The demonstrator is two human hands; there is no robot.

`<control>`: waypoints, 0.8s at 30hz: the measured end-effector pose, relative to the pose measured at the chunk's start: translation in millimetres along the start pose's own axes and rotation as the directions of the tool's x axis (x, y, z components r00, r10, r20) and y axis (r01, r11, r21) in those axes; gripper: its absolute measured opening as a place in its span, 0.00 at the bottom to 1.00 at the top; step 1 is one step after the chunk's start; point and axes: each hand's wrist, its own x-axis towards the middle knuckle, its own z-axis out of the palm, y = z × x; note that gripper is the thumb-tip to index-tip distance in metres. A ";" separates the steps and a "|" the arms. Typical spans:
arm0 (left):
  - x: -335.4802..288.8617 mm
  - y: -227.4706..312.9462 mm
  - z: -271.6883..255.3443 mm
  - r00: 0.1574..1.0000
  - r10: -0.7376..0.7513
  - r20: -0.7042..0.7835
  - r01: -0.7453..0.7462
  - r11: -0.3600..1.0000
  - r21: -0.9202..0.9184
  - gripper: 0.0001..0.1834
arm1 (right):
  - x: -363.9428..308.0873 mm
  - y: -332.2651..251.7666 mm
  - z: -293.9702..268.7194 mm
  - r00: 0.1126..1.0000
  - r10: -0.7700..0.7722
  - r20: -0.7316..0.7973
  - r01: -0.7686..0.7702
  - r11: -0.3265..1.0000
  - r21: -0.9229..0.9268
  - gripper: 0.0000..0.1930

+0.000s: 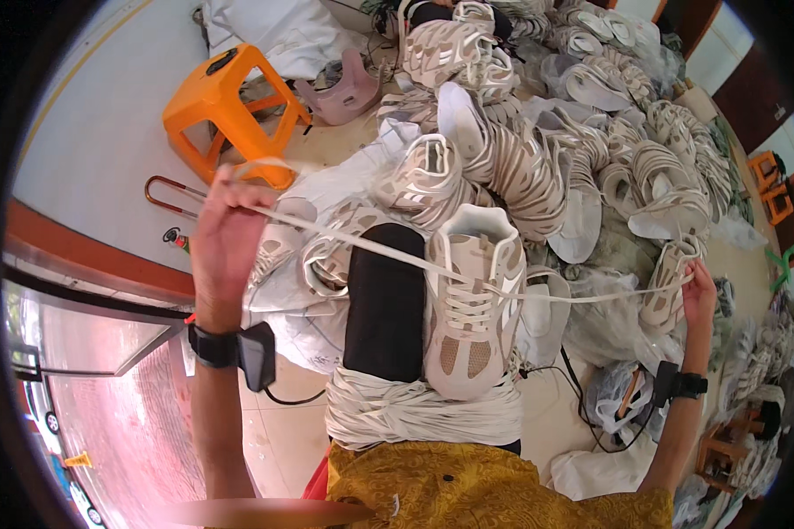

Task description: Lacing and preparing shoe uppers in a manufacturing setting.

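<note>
A beige and white sneaker (475, 304) rests on my lap, toe toward me, its upper part laced. From the lacing a pale flat shoelace (362, 240) runs out to both sides, drawn nearly straight. My left hand (229, 220), raised at the left, is closed on one end of it. Out at the right, my right hand (699, 295) pinches the other end. Beside the sneaker lies a black padded board (385, 304). A thick bundle of white laces (423, 413) lies across my lap below them.
Stacks of similar sneakers (529, 172) cover the floor ahead and to the right. An orange plastic stool (229, 115) stands at the far left near a pink plastic piece (344, 88). Clear plastic bags (604, 309) and a black cord (582, 397) lie at the right.
</note>
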 end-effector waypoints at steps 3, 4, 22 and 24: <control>-3.3 25.8 -58.6 0.977 0.067 -0.200 -0.090 0.990 -0.106 0.10 | 11.9 2.2 -16.1 0.999 -0.004 0.033 0.005 1.000 -0.004 0.19; -8.6 30.5 -73.1 0.973 0.088 -0.215 -0.109 0.990 -0.086 0.10 | 13.9 1.7 -18.0 1.000 0.006 0.031 -0.006 1.000 -0.016 0.19; -45.0 55.6 -271.0 0.729 0.506 -0.460 0.248 0.431 0.868 0.08 | 35.8 -15.5 -159.0 0.990 -0.128 -0.060 0.116 0.979 -0.169 0.11; -40.4 45.4 -270.7 0.856 0.502 -0.123 0.327 -0.341 0.881 0.09 | 28.5 -21.6 -152.0 0.947 -0.250 -0.202 0.138 0.884 -0.448 0.11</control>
